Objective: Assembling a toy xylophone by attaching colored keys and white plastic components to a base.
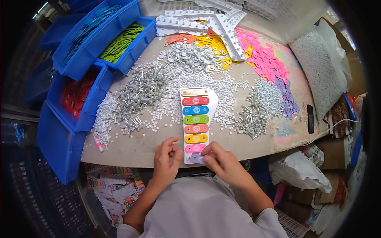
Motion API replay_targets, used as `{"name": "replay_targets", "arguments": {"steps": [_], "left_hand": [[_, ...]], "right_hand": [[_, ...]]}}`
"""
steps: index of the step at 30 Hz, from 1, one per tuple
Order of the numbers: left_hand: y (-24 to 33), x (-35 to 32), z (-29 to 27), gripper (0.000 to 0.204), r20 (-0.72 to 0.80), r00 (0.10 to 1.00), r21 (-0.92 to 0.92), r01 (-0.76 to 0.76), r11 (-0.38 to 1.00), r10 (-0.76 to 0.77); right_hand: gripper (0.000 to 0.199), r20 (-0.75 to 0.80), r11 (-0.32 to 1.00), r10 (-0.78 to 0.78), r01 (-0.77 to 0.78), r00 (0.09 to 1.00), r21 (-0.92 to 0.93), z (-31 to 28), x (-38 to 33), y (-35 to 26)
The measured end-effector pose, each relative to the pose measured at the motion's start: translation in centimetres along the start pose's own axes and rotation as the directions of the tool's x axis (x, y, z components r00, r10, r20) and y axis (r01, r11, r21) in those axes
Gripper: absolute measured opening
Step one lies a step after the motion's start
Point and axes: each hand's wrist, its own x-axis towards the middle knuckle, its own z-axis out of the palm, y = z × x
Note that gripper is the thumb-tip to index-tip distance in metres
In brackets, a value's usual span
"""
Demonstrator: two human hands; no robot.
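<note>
A white toy xylophone [212, 105] lies upright in my view at the table's near edge. Several coloured bars run down it, from an orange-white one at the top through red, blue [189, 110], green, orange and yellow to pink. At its bottom end lies a pale purple bar [192, 158]. My right hand [224, 164] closes thumb and fingers at the right end of this purple bar; the fingers partly cover it. Left of the xylophone, my left hand [166, 160] hovers with loosely bent fingers and a gap before the thumb. Nothing shows in it.
Loose screws [145, 85] and small white washers [182, 79] cover the middle of the table. Pink bars [264, 57], purple bars [289, 99] and more screws [254, 119] lie right. Blue bins [63, 139] line the left; a full plastic bag [317, 59] stands right.
</note>
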Motion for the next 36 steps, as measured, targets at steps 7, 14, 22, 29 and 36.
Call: {"name": "replay_targets", "arguments": {"steps": [7,14,22,29,36], "left_hand": [[-0.2,-0.7,0.0,0.049,0.115,0.971,0.293,-0.234,0.927,0.209],[-0.1,-0.4,0.4,0.055,0.109,0.983,0.254,-0.174,0.951,0.151],[-1.2,0.3,-1.2,0.048,0.031,0.989,0.138,-0.147,0.979,0.144],[-2.5,2.3,-1.2,0.014,-0.091,0.993,0.095,-0.070,0.993,0.079],[-0.9,2.3,-2.4,0.009,-0.103,0.987,0.314,-0.088,0.945,0.126]], "right_hand": [[0.018,-0.079,0.905,-0.187,0.140,0.979,-0.402,2.3,1.1,1.0],[0.032,-0.229,0.936,-0.099,0.013,0.968,-0.353,0.9,1.7,3.3],[0.021,-0.435,0.978,-0.185,0.120,0.881,-0.173,-1.5,0.3,5.4],[0.016,-0.706,0.637,-0.643,-0.303,0.298,-0.709,-15.0,-1.6,12.0],[0.017,-0.879,0.814,-0.315,-0.375,0.358,-0.444,-19.3,0.6,13.1]]}}
